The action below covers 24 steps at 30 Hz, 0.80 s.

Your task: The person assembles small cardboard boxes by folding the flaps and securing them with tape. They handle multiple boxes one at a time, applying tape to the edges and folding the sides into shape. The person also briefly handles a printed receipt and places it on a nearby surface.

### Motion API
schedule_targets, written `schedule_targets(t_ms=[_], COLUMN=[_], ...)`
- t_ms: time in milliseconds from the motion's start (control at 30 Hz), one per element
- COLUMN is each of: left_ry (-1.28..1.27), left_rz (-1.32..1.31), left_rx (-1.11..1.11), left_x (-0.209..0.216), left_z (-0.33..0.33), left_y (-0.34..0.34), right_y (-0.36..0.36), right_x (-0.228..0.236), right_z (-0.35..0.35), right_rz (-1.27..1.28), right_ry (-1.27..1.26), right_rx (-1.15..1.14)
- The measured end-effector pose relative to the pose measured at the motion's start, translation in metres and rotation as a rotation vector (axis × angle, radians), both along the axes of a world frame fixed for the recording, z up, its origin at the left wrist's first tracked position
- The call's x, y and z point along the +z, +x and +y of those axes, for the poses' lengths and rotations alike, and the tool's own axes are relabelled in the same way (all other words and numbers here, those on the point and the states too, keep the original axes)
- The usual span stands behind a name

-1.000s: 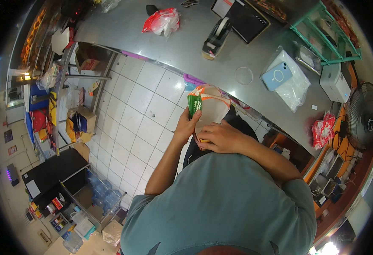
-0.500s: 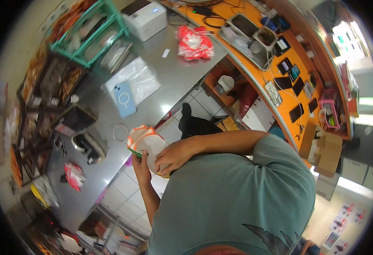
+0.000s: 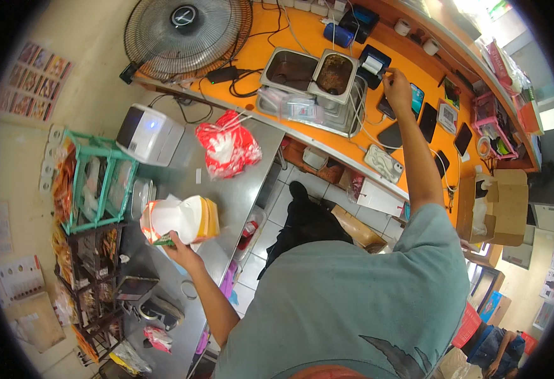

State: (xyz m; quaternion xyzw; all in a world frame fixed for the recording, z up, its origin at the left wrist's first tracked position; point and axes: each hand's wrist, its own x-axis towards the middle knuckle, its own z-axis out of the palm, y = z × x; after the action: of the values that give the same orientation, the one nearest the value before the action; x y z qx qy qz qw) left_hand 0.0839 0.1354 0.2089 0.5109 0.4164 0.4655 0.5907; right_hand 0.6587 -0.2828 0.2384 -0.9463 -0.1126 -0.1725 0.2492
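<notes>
My left hand [image 3: 183, 252] grips the near edge of a folded-open paper food box [image 3: 196, 221], white inside with orange and yellow outer sides, above the metal table [image 3: 220, 211]. Stretched out over the orange counter, my right hand [image 3: 398, 90] has its fingers drawn together beside a small dark receipt printer [image 3: 367, 77]. A white paper slip [image 3: 372, 64] shows at the printer; whether my fingertips hold it is too small to tell. Several phones, among them a dark phone [image 3: 427, 122], lie below and beside my right hand.
Two metal food pans [image 3: 336, 74] stand in a tray left of my right arm. A red-and-white plastic bag [image 3: 228, 145] and a white boxy device [image 3: 150, 136] sit on the metal table. A green rack [image 3: 100, 183], a fan [image 3: 188, 35] and a cardboard box [image 3: 504, 205] surround the workspace.
The food box, held by both hands before, is now opened out and in my left hand alone, farther left. My right hand has left it and reached far right to the printer.
</notes>
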Motion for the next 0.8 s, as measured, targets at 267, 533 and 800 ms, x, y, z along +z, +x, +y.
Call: schedule_targets(t_ms=[267,533,800], left_ry=[-0.131,-0.224,-0.311], left_rz=[0.204,0.385,0.395], left_rx=[0.102,0.127,0.237], left_x=[-0.038,-0.025,-0.01], left_z=[0.016,0.0,-0.013], left_y=[0.056,0.053,0.07], right_y=[0.081,0.164,0.208], right_x=[-0.026,0.02,0.046], right_z=[0.009,-0.006,-0.014], right_rz=[-0.066,0.11,0.153], right_ry=[-0.524,0.018,0.072], right_rx=[0.182,0.314,0.396])
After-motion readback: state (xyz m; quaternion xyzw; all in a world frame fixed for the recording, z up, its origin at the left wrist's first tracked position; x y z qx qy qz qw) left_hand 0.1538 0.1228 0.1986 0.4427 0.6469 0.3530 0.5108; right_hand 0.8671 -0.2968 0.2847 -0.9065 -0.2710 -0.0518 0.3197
